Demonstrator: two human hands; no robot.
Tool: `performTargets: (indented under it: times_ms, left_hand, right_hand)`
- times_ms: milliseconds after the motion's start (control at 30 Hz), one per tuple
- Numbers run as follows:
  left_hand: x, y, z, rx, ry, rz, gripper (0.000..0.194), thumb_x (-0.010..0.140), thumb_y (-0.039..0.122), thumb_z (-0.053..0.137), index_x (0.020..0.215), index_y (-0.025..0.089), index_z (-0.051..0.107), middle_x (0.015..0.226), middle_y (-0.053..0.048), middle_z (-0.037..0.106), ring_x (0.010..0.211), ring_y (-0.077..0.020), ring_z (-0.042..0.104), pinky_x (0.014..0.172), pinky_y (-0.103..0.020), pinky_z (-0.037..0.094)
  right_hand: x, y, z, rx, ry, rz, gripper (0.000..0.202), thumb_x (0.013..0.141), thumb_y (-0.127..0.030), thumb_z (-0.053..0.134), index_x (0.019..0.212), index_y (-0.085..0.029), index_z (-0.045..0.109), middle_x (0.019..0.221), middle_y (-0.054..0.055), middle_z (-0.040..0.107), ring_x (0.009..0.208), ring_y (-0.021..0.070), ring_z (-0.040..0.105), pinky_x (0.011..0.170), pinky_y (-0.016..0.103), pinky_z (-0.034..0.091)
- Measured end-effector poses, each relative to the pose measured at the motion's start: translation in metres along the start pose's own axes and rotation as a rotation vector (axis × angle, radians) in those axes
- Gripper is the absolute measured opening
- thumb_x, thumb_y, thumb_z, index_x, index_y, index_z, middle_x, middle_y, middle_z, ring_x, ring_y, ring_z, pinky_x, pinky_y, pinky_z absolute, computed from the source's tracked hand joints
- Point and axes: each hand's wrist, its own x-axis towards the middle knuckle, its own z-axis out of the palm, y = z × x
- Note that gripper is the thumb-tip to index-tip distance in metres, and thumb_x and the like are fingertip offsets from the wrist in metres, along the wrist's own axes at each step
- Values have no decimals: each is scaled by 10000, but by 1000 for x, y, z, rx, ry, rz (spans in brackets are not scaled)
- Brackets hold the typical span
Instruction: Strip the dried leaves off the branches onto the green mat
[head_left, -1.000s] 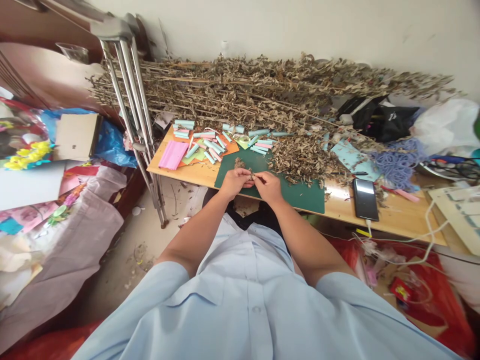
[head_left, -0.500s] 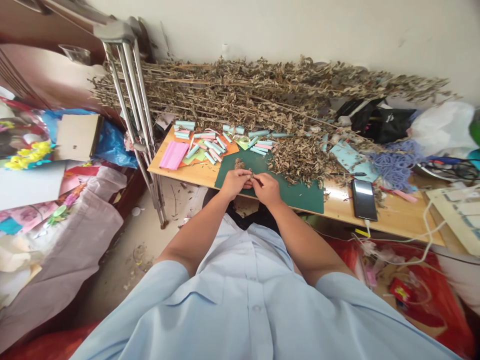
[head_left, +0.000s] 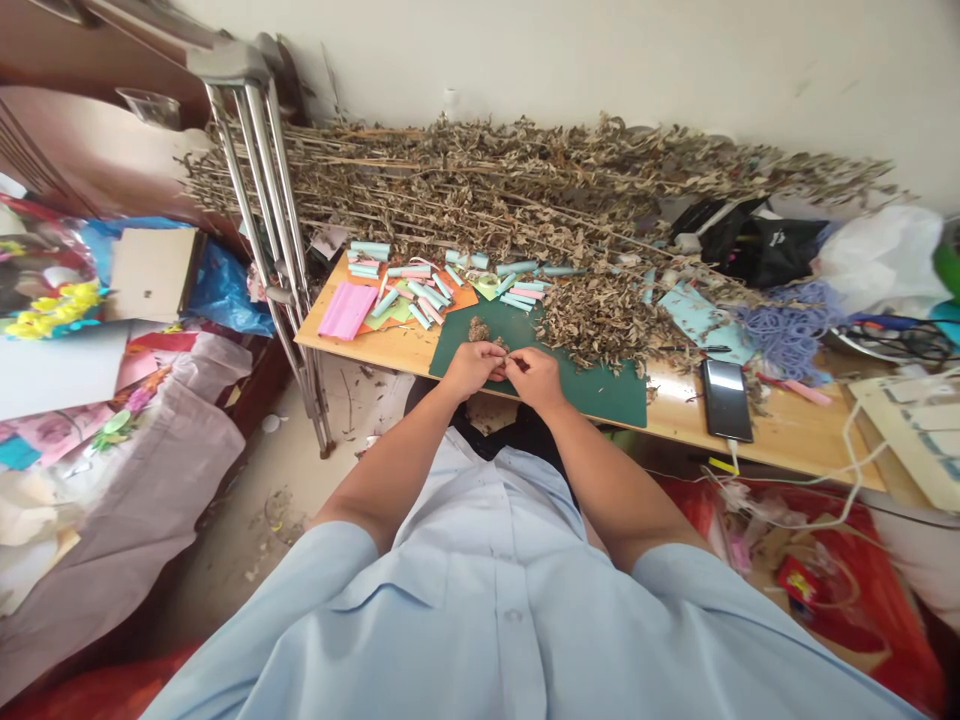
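My left hand (head_left: 475, 367) and my right hand (head_left: 534, 376) meet fingertip to fingertip over the near edge of a dark green cutting mat (head_left: 600, 391). Both are closed in a pinch around a bit of dried leaves, mostly covered by the fingers. Just beyond my left hand lies a small clump of dried leaves (head_left: 478, 328). A larger heap of loose dried leaves (head_left: 600, 318) rests on the mat's right part. Several paper rolls (head_left: 429, 294) in pale blue and pink lie behind and left of the mat.
Long dried plant stalks (head_left: 465, 180) are piled along the wall. Folded pink paper (head_left: 348, 310) lies at the table's left, beside metal crutches (head_left: 270, 200). On the right are a phone (head_left: 727, 400) on a cable, blue cord (head_left: 784, 330) and a power strip (head_left: 911, 430).
My fingers have shifted slightly at the pinch, and the right hand's fingertips sit a little closer against the left's. Everything on the table stays in place.
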Motion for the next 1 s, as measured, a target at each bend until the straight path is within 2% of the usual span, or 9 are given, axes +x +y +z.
performTargets:
  times_ms: [133, 300, 500, 800, 900, 1000]
  left_hand:
    - [1, 0, -2, -28, -56, -7, 89, 816, 104, 712, 892, 81, 672, 672, -48, 695, 633, -146, 706, 690, -290, 602]
    - [1, 0, -6, -65, -87, 1, 105, 824, 115, 694, 917, 82, 658, 701, -68, 717, 649, -162, 724, 674, -287, 595]
    - [2, -3, -6, -98, -64, 41, 158, 836, 168, 710, 960, 104, 638, 771, -72, 735, 686, -164, 736, 696, -291, 599]
    - [4, -5, -3, -68, -23, 53, 181, 849, 250, 736, 923, 101, 665, 742, -68, 723, 666, -159, 727, 694, -289, 600]
    - [2, -3, -3, -75, -32, 50, 203, 863, 282, 727, 927, 94, 684, 734, -76, 724, 677, -163, 728, 704, -294, 604]
    - [-1, -2, -4, -84, -39, 58, 188, 845, 248, 742, 930, 87, 694, 755, -79, 731, 699, -164, 734, 710, -281, 603]
  right_hand:
    - [1, 1, -4, 114, -47, 63, 187, 843, -352, 624, 812, -216, 749, 773, 41, 739, 679, 188, 667, 707, 326, 550]
    - [2, -1, -9, 295, -119, 222, 251, 833, -428, 631, 846, -216, 764, 715, 28, 738, 581, 192, 673, 591, 331, 573]
    - [5, -6, -13, 427, -88, 294, 296, 809, -483, 656, 830, -209, 767, 695, 28, 736, 586, 202, 677, 584, 349, 593]
    - [4, -2, -9, 386, -88, 236, 286, 832, -478, 662, 865, -216, 770, 767, 31, 740, 640, 195, 678, 631, 343, 592]
    - [3, 0, -7, 315, -72, 173, 264, 851, -460, 652, 855, -224, 770, 796, 34, 734, 685, 195, 679, 665, 339, 588]
    - [3, 0, -7, 279, -48, 93, 224, 865, -414, 649, 851, -228, 773, 840, 40, 733, 753, 197, 687, 712, 337, 584]
